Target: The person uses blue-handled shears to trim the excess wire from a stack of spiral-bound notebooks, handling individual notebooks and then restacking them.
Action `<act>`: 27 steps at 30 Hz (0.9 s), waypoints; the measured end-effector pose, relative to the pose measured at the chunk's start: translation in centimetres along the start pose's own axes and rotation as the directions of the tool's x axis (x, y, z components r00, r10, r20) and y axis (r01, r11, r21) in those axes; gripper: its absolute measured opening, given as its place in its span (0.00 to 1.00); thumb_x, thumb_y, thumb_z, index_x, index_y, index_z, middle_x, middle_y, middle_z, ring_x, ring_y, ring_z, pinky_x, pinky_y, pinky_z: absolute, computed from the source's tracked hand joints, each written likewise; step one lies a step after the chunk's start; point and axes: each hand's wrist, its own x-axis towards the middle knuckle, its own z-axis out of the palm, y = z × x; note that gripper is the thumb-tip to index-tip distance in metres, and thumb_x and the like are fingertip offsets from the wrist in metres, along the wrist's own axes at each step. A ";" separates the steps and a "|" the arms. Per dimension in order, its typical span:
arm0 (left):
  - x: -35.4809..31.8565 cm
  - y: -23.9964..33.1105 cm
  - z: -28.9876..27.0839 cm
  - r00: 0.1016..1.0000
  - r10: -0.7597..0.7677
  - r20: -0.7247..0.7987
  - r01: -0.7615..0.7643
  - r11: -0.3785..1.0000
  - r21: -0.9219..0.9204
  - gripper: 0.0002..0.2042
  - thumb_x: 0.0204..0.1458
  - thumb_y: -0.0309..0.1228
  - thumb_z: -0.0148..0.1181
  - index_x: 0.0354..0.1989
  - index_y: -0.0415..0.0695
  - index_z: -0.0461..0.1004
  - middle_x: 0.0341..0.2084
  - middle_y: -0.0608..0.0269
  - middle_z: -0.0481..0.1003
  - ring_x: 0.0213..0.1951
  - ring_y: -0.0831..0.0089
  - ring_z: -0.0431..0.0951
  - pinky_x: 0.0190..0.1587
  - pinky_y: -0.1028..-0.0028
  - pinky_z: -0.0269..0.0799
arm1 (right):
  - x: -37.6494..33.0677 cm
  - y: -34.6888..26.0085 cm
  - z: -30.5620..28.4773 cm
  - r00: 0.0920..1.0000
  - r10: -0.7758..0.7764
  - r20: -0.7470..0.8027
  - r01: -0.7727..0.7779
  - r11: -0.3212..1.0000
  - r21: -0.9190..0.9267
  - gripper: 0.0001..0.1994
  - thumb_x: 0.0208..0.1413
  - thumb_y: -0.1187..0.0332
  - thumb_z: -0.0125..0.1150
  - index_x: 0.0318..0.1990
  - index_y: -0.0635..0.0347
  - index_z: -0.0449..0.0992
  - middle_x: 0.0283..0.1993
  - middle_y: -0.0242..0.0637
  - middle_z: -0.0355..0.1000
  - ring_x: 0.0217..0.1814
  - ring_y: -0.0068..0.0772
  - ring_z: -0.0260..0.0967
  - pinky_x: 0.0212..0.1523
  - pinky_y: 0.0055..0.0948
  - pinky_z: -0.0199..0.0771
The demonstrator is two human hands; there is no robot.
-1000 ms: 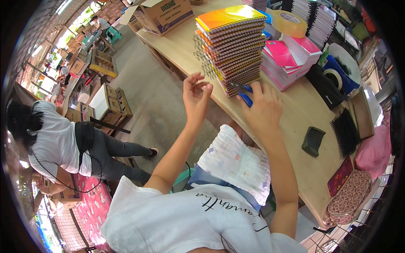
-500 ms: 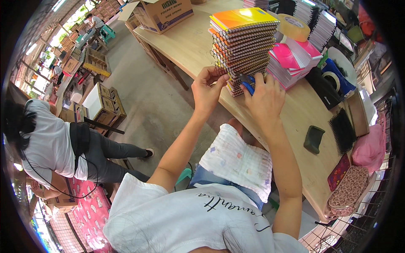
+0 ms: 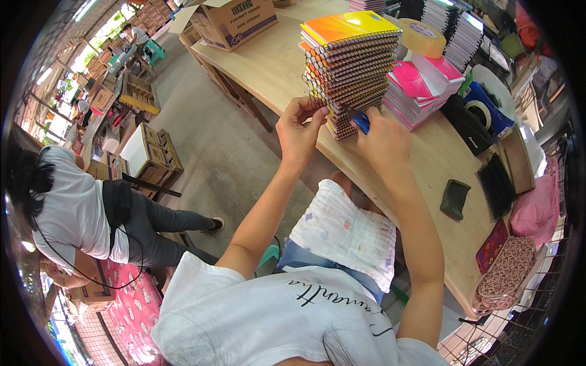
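Observation:
A tall stack of spiral notebooks (image 3: pixel 349 61) with yellow-orange covers stands at the table's near edge, its black wire bindings facing me. At the stack's lower left corner my left hand (image 3: pixel 298 133) is closed in a pinch on the edge of a spiral notebook; the exact bit between finger and thumb is hard to see. My right hand (image 3: pixel 387 139) grips blue-handled pliers (image 3: pixel 361 122). Their dark jaws point left, against or just in front of the lower bindings. Beside the stack, on the right, lie pink notebooks (image 3: pixel 421 91).
A roll of clear tape (image 3: pixel 422 38) rests near the pink notebooks. Farther right on the table (image 3: pixel 421 183) are a dark green block (image 3: pixel 455 199), a black bristly piece (image 3: pixel 495 186) and a patterned pouch (image 3: pixel 506 273). A cardboard box (image 3: pixel 235 23) stands far left; a co-worker (image 3: pixel 79 201) bends at left.
My right hand has turned slightly, with the pliers' handles drawn closer together. My left hand stays at the stack's corner, nearly unmoved.

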 end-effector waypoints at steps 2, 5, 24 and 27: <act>0.0 0.0 -0.2 1.000 -0.003 -0.008 0.003 1.000 0.012 0.09 0.52 0.22 0.64 0.39 0.35 0.72 0.35 0.58 0.78 0.37 0.74 0.80 0.38 0.75 0.79 | -0.4 -0.4 -1.2 0.999 -0.001 -0.039 0.002 1.000 0.024 0.17 0.46 0.56 0.67 0.35 0.59 0.75 0.35 0.41 0.74 0.37 0.45 0.75 0.35 0.44 0.72; -0.1 -0.1 -0.1 1.000 0.022 -0.004 -0.022 0.999 -0.036 0.09 0.52 0.22 0.63 0.40 0.35 0.72 0.35 0.58 0.78 0.37 0.73 0.80 0.38 0.75 0.79 | -0.6 -0.6 -0.6 0.941 -0.196 -0.275 0.163 0.977 -0.137 0.16 0.47 0.56 0.66 0.36 0.59 0.75 0.35 0.41 0.74 0.36 0.45 0.76 0.35 0.44 0.72; 0.2 1.6 -0.3 1.000 -0.006 0.003 0.006 0.999 -0.034 0.10 0.55 0.22 0.60 0.44 0.33 0.72 0.36 0.58 0.78 0.38 0.73 0.80 0.38 0.75 0.79 | 0.1 -2.1 -1.4 0.966 -0.149 -0.210 0.123 0.983 -0.135 0.18 0.46 0.53 0.67 0.34 0.58 0.76 0.32 0.41 0.74 0.35 0.44 0.75 0.35 0.44 0.72; 0.4 1.4 -0.3 1.000 -0.005 0.008 0.005 0.999 -0.038 0.10 0.56 0.23 0.60 0.44 0.32 0.72 0.36 0.58 0.78 0.37 0.73 0.80 0.38 0.75 0.79 | 0.5 -1.7 -1.1 0.984 -0.130 -0.120 0.121 0.990 -0.075 0.17 0.48 0.54 0.66 0.34 0.59 0.76 0.31 0.41 0.74 0.33 0.46 0.75 0.32 0.43 0.73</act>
